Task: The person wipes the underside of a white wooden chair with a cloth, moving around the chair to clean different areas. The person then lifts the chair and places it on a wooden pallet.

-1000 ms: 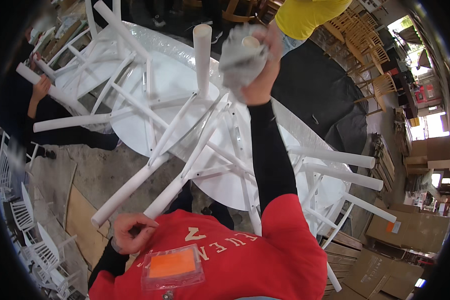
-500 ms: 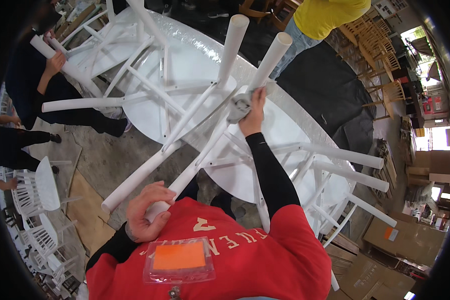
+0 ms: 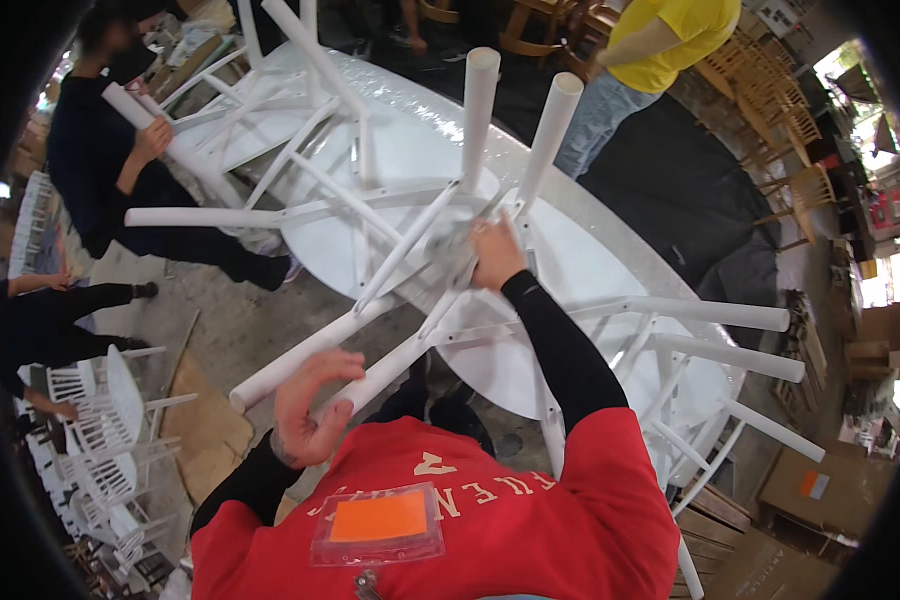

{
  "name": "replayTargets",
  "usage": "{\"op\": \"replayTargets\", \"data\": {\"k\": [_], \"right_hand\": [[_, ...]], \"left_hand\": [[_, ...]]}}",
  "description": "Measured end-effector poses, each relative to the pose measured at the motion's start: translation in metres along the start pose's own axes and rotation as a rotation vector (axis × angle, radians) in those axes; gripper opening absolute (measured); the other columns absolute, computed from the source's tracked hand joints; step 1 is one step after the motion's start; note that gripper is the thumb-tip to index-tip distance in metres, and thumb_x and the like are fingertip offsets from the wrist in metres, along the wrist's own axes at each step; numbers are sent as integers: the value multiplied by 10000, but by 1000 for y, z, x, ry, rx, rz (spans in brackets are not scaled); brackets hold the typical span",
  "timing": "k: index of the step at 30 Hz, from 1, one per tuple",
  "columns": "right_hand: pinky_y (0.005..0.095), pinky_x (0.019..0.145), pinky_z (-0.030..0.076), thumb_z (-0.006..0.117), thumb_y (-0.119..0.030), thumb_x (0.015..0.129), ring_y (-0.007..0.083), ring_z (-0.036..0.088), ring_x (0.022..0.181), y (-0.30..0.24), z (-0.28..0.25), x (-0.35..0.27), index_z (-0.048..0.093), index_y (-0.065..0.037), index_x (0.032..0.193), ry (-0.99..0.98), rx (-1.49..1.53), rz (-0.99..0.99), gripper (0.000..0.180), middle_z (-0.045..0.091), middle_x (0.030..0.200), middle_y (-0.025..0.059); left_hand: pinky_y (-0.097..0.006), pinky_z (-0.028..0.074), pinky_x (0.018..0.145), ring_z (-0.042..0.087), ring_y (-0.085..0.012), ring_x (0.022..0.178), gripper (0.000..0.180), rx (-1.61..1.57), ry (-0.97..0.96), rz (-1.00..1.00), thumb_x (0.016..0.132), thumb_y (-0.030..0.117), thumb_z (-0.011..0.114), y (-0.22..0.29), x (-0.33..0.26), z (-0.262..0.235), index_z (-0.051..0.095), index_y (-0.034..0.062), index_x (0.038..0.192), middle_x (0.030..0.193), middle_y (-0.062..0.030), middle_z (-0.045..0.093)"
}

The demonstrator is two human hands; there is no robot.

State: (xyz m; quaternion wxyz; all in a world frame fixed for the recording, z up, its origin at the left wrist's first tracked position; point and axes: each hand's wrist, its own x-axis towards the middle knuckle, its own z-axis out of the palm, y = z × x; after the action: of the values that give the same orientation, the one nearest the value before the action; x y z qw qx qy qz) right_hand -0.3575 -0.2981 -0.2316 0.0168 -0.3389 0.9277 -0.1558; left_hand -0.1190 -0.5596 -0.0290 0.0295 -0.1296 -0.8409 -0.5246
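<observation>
My right hand (image 3: pixel 495 255) is closed on a grey cloth (image 3: pixel 452 250), smeared by motion. It lies against the white frame near the foot of an upright white leg (image 3: pixel 550 130). My left hand (image 3: pixel 313 408) is by the near end of another white leg (image 3: pixel 385 372), fingers and thumb spread apart; whether it touches the leg I cannot tell. Both legs belong to upturned white furniture with rounded white seats (image 3: pixel 322 245) and crossing stretchers. A second upright leg (image 3: pixel 481 110) stands just left of the first, and a slanting leg (image 3: pixel 295 365) runs beside my left hand.
The upturned pieces rest on a surface covered in clear plastic film (image 3: pixel 410 85). More white legs (image 3: pixel 715 312) stick out to the right. At the left a person (image 3: pixel 100 150) grips a white leg; another in yellow (image 3: pixel 670 45) stands beyond. White chairs (image 3: pixel 110 420), cardboard boxes (image 3: pixel 820 490) and wooden chairs (image 3: pixel 805 195) stand around.
My right hand and the cloth have moved down and left, off the upright leg toward the frame's joint. My left hand's fingers have lifted and spread from the leg end. The view has shifted slightly.
</observation>
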Motion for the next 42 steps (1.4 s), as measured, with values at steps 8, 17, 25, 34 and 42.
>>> {"op": "replayTargets", "data": {"k": [8, 17, 25, 34, 42], "right_hand": [[503, 1134, 369, 700, -347, 838, 297, 555, 1294, -133, 54, -64, 665, -70, 1269, -24, 924, 131, 514, 661, 1281, 176], [413, 1045, 469, 769, -264, 787, 343, 567, 1241, -232, -21, -79, 583, -50, 1332, 242, 1095, -434, 615, 583, 1366, 161], [469, 1040, 446, 768, -125, 678, 381, 572, 1174, -187, 43, -107, 640, -84, 1254, 278, 835, -205, 591, 607, 1196, 155], [436, 1009, 452, 825, -225, 676, 378, 595, 1095, -184, 60, -142, 651, -47, 1195, 480, 685, 109, 576, 632, 1135, 155], [471, 1002, 431, 786, -78, 617, 363, 532, 1227, -94, -1, -71, 681, -136, 1233, 879, 155, 478, 628, 572, 1313, 137]], "left_hand": [[-489, 304, 1154, 444, -400, 1375, 589, 212, 270, 104, 947, 373, 520, -3, -9, 8, 527, -75, 1329, 1414, -262, 503], [-485, 242, 1195, 359, -383, 1452, 742, 169, 358, 169, 1030, 535, 317, -17, -19, 13, 441, -75, 1434, 1479, -250, 457], [-465, 222, 1210, 369, -357, 1449, 790, -106, 201, 196, 1020, 566, 304, -31, -5, 16, 408, -86, 1455, 1499, -247, 437], [-506, 250, 1198, 445, -378, 1401, 564, -154, 51, 179, 1006, 374, 463, -12, -6, 12, 524, -63, 1357, 1396, -231, 553], [-570, 258, 1193, 612, -339, 1254, 267, -22, -115, 175, 870, 31, 608, -15, -1, 5, 660, 20, 1132, 1142, -141, 711]]}}
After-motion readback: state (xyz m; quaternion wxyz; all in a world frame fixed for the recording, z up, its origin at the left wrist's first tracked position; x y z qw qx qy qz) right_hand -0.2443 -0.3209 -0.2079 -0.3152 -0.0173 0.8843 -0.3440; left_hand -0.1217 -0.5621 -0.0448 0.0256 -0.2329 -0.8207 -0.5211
